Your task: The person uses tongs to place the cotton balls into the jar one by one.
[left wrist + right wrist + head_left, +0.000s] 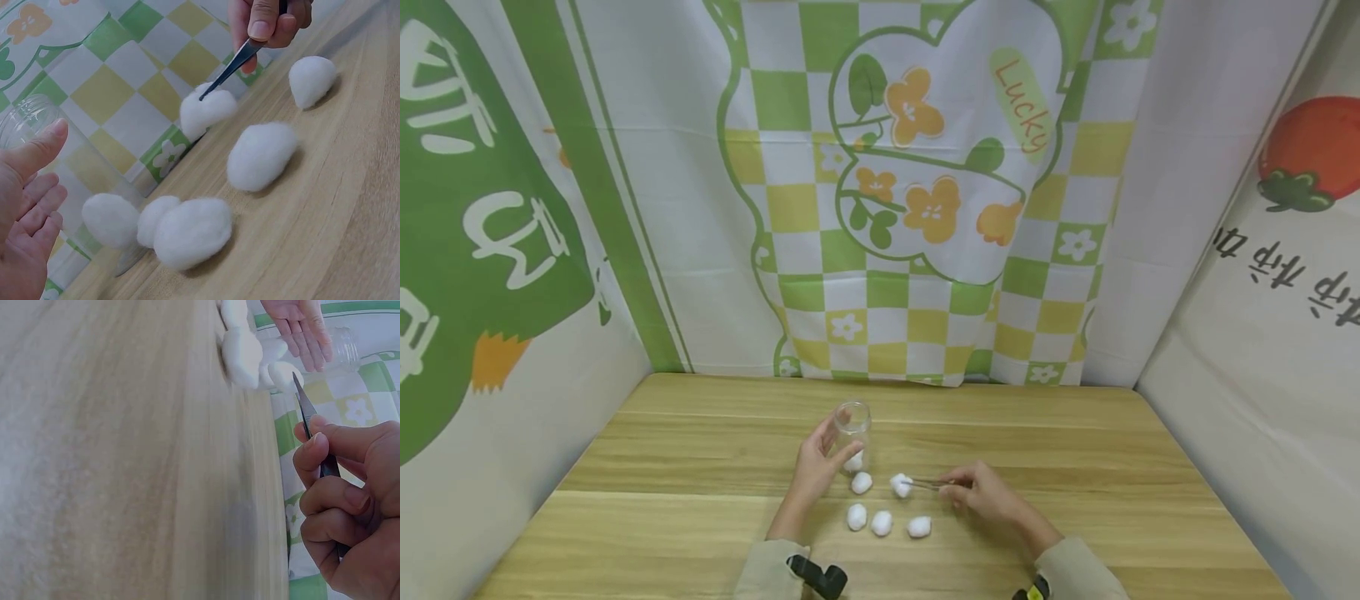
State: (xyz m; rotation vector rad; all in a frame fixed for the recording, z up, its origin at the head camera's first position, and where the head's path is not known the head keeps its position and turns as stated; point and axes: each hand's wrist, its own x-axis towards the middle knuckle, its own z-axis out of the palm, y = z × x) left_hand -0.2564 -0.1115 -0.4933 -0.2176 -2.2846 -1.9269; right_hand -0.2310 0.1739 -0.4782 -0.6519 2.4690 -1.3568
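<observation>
My left hand (820,462) grips a clear glass jar (852,421) standing upright on the table, thumb on its near side and fingers around it. A white cotton ball (853,462) shows at the bottom inside the jar. In my right hand (987,492) is a pair of dark metal tweezers (234,67). Their tips pinch a cotton ball (203,112), lifted off the tabletop to the right of the jar. Several more cotton balls lie on the table: one (861,482) just in front of the jar, others (882,523) (919,526) nearer to me.
The wood-grain table (700,467) reaches back to a hanging cloth (865,325) with a green and yellow check pattern. Printed cloth walls (1247,375) stand along the left and right sides.
</observation>
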